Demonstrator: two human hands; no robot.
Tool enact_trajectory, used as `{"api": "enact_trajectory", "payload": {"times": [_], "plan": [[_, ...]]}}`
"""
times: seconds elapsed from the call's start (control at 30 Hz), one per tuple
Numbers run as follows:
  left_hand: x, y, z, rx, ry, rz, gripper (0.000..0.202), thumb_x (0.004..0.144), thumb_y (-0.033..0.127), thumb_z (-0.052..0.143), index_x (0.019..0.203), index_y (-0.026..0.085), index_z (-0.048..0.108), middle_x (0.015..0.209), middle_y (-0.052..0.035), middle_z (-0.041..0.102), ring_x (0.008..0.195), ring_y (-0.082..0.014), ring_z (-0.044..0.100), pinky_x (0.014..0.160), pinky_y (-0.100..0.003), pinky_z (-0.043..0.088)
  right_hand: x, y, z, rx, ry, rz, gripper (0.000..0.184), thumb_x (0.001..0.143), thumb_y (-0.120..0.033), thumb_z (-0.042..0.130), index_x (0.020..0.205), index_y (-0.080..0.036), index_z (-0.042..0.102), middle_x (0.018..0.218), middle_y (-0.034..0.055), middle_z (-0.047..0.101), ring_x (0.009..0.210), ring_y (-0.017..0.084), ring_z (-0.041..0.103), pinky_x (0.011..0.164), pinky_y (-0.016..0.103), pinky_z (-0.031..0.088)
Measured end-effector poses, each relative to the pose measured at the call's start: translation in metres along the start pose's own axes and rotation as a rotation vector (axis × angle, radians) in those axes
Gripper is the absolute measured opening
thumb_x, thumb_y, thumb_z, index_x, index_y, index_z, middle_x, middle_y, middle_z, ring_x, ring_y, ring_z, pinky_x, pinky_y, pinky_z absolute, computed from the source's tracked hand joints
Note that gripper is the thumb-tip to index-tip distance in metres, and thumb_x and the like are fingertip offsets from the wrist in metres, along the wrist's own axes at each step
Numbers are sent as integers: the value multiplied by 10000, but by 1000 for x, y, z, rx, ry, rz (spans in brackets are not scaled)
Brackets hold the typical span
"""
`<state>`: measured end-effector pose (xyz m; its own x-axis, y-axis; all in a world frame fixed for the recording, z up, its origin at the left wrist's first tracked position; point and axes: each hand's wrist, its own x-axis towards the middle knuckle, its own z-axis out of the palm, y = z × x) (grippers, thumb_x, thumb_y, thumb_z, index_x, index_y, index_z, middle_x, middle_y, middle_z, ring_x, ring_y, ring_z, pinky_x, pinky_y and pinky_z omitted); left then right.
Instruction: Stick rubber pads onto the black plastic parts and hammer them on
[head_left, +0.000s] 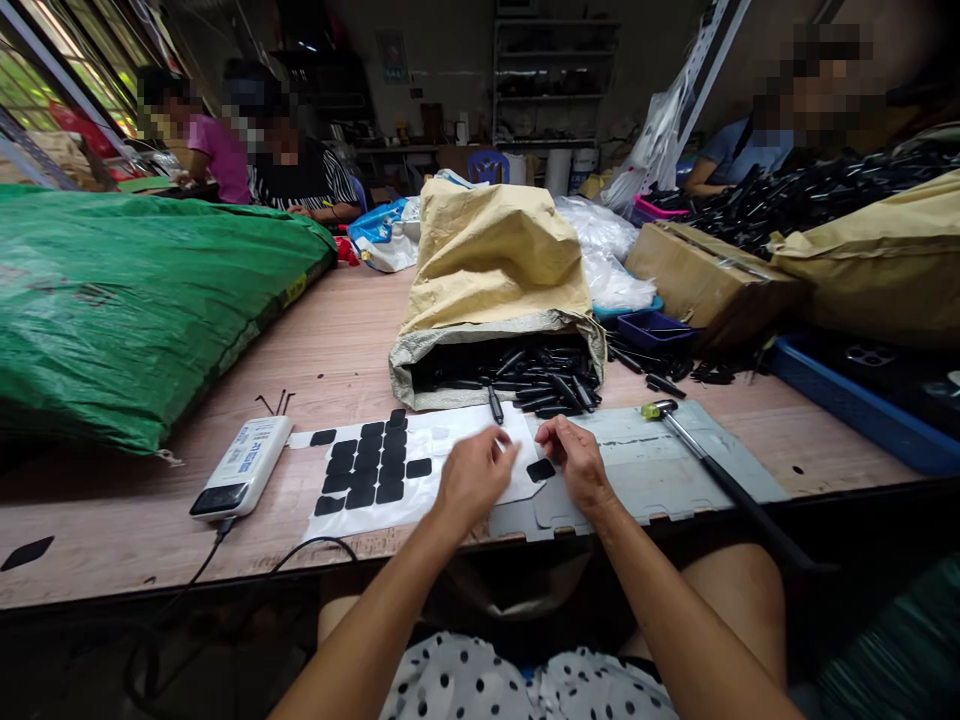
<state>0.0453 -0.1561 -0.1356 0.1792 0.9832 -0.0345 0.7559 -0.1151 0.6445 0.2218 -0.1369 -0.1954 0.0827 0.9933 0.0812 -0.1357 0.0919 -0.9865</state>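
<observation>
Well, the biggest thing is the counter [352, 330], with a smooth top that looks like wood. A shiny, crinkly green sack [135, 290] fills its left side. In the middle, toward the far side, is a creased tan sack [495, 250], its wide mouth facing near, with lots of hard black tubes [566, 388] spilling out. A flat grey board [645, 470] lies near and right, and a thin white sheet [424, 500] is just left of it. Dark patches [365, 470], square with round corners, sit in rows on the sheet. The left hand [472, 475] and the right hand [574, 455] have curled fingers; I cannot tell if they pinch anything small. One slim loose tube [496, 404] lies just far of the left hand, which is nearer to it. Its long side runs from near to far. One flat loose patch [540, 470] lies between the hands, closer to the right one.
</observation>
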Motion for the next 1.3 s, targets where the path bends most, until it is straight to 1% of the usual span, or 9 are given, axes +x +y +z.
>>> {"api": "enact_trajectory", "payload": {"times": [0.07, 0.23, 0.6, 0.73, 0.83, 0.9, 1.03, 1.2, 1.3], "plan": [[38, -10, -7, 170, 225, 113, 338, 917, 101, 527, 1198, 232, 661, 1082, -72, 654, 963, -218, 591, 798, -324, 458, 0, -1, 0, -10, 10, 4, 514, 920, -640, 539, 752, -178, 688, 631, 8, 543, 607, 122, 460, 588, 265, 362], [87, -39, -10, 499, 149, 372, 427, 817, 66, 673, 1171, 303, 688, 1284, -87, 552, 1144, -300, 473, 912, -423, 415, 2, -3, 1, -23, 29, 2, 532, 909, -657, 543, 737, -174, 684, 615, 12, 535, 595, 126, 459, 568, 266, 381], [36, -51, 4, 112, 42, 321, 134, 856, 226, 734, 970, 227, 663, 960, -16, 676, 980, -235, 521, 866, -380, 378, 0, -14, -7, -165, 91, -92, 434, 926, -581, 538, 790, -187, 659, 677, 6, 547, 632, 136, 485, 607, 267, 410], [27, -57, 9, 24, 40, 312, 191, 832, 255, 765, 1009, 238, 696, 952, -13, 680, 991, -235, 524, 902, -386, 370, 6, -34, -63, -612, 477, -288, 333, 874, -487, 594, 991, -183, 666, 866, 48, 621, 761, 181, 543, 728, 322, 454], [30, -58, 9, 14, 20, 312, 202, 811, 279, 790, 998, 238, 724, 927, -14, 683, 996, -240, 527, 907, -390, 368, 11, -39, -126, -1185, 736, -204, 486, 798, -456, 647, 1204, -192, 676, 1003, 142, 625, 923, 290, 541, 782, 432, 429], [33, -58, 8, 3, 9, 306, 196, 807, 289, 793, 989, 241, 736, 923, -13, 688, 998, -240, 530, 907, -390, 369, 11, -36, -164, -1406, 736, -10, 535, 753, -538, 692, 1151, -181, 722, 1057, 227, 615, 944, 359, 538, 733, 480, 404], [33, -58, 8, -6, -4, 290, 187, 799, 300, 795, 976, 255, 758, 914, -14, 691, 1003, -245, 535, 914, -397, 370, 5, -29, -198, -1513, 550, 222, 305, 795, -489, 659, 927, -223, 732, 910, 182, 644, 805, 330, 565, 649, 439, 382], [32, -57, 6, -19, -14, 285, 178, 790, 308, 802, 962, 269, 777, 903, -12, 703, 991, -244, 544, 914, -397, 375, -12, -45, -158, -1419, 666, -108, 284, 908, -407, 475, 902, -205, 673, 895, 169, 655, 794, 300, 592, 665, 421, 424], [32, -56, 5, -29, -13, 279, 162, 789, 314, 805, 942, 270, 781, 901, -9, 710, 992, -246, 547, 913, -397, 377, -26, -56, -102, -1095, 421, -299, 263, 918, -405, 506, 917, -207, 679, 842, 103, 684, 777, 253, 627, 737, 390, 491]]}}
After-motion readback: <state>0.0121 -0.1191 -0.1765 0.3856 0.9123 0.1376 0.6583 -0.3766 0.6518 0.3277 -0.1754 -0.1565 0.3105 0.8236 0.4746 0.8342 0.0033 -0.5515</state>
